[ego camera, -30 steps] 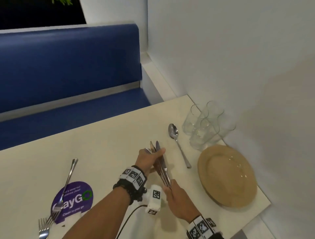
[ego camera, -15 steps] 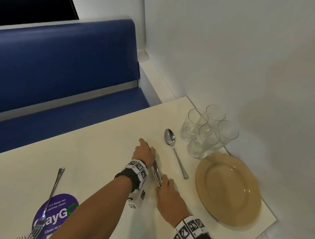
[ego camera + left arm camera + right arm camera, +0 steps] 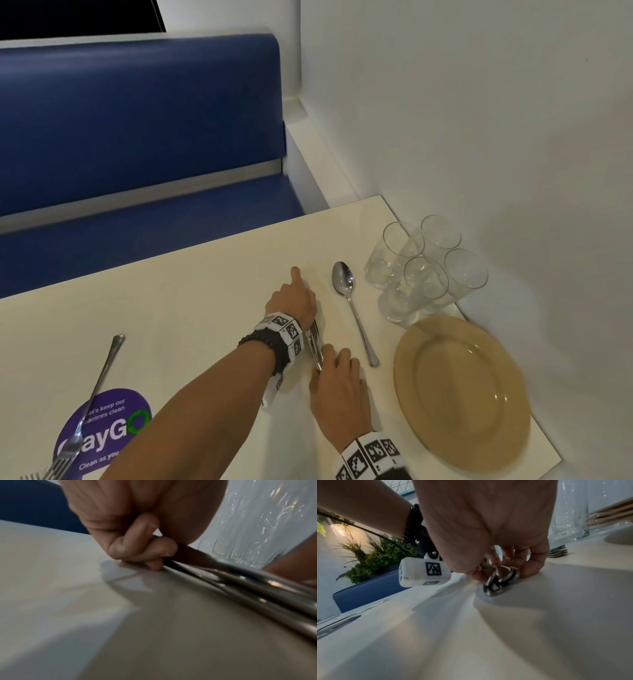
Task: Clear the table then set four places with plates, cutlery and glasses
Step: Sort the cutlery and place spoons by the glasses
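A bundle of knives lies low on the cream table. My left hand grips the blade end; its fingers curl round the knives, and the index finger points forward. At the other end, my right hand pinches the handle ends against the tabletop. A spoon lies just right of the hands. Several empty glasses stand by the wall, and a tan plate sits at the near right corner.
A fork lies across a purple sticker at the near left, with another fork's tines at the frame edge. A blue bench runs behind the table. The white wall borders the right side.
Both hands have lowered the knife bundle from above the table down onto its surface. The view has shifted slightly right.
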`<state>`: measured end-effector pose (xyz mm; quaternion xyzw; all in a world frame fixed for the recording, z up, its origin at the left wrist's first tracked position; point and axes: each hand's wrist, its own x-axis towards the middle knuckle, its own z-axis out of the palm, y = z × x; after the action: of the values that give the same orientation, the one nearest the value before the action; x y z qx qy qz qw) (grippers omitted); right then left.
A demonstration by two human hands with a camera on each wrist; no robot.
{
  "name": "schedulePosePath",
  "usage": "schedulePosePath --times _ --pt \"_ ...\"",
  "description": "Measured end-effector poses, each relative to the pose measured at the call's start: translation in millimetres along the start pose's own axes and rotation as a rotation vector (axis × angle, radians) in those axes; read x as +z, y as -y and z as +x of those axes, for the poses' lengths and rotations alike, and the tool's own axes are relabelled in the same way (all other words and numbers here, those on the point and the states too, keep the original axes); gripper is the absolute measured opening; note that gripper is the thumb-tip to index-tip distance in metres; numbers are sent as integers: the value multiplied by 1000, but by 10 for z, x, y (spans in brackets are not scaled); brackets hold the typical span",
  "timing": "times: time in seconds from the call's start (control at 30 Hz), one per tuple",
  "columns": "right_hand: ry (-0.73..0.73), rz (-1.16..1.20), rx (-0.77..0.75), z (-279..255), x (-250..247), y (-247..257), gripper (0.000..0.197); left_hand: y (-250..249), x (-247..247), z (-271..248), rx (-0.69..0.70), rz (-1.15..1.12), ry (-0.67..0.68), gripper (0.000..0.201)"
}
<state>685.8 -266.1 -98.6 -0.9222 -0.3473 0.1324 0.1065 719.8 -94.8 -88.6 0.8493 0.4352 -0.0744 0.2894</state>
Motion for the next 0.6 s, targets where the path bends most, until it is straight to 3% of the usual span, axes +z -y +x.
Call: schedulePosePath --times 0.27,0.5,0.6 --pt "79 65 -24 52 -123 -80 33 83 -43 -8 25 -19 6 42" --pt "138 258 12 175 -231 -171 39 433 -169 -297 -129 -499 34 37" --pt "155 310 75 220 -189 -186 39 521 -134 -443 -176 -672 76 48"
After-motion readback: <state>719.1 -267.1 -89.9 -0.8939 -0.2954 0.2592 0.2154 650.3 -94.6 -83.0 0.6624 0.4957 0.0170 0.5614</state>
